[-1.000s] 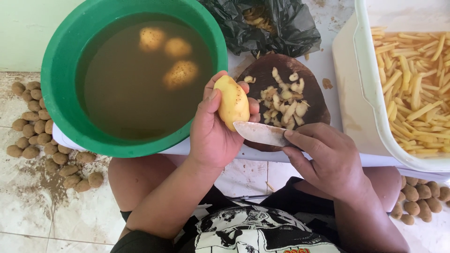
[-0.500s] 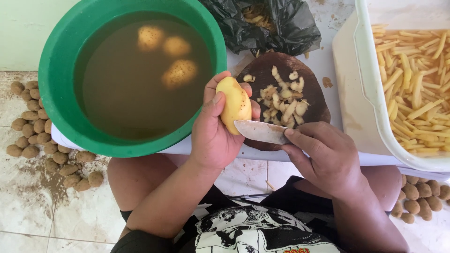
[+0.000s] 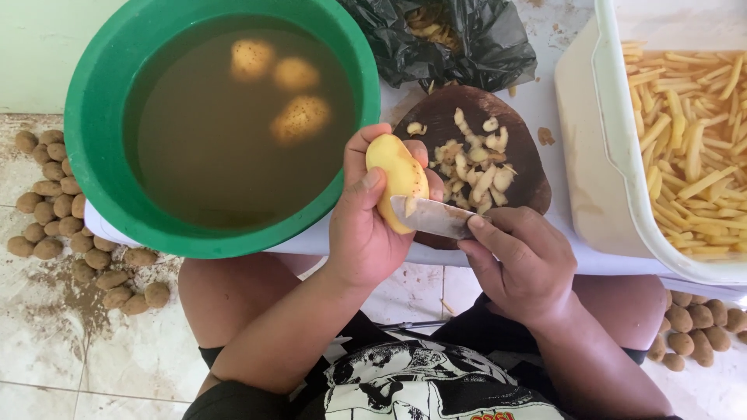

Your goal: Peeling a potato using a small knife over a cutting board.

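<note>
I see the left hand (image 3: pixel 366 233) wrapped around a peeled potato (image 3: pixel 395 177), frame centre. Right hand (image 3: pixel 520 260) at 4 o'clock grips a knife (image 3: pixel 433 217), blade touching it. Green basin (image 3: pixel 101 101) at 10, dark board (image 3: pixel 521 148) at 2.

A yellow, mostly peeled potato (image 3: pixel 395 177) is held upright, tilted slightly, above the near edge of a dark round board. A thin curl of peel is seen at its lower side. A knife (image 3: pixel 436 218) with a flat grey blade is laid against the potato's lower right side, edge touching the flesh.
</note>
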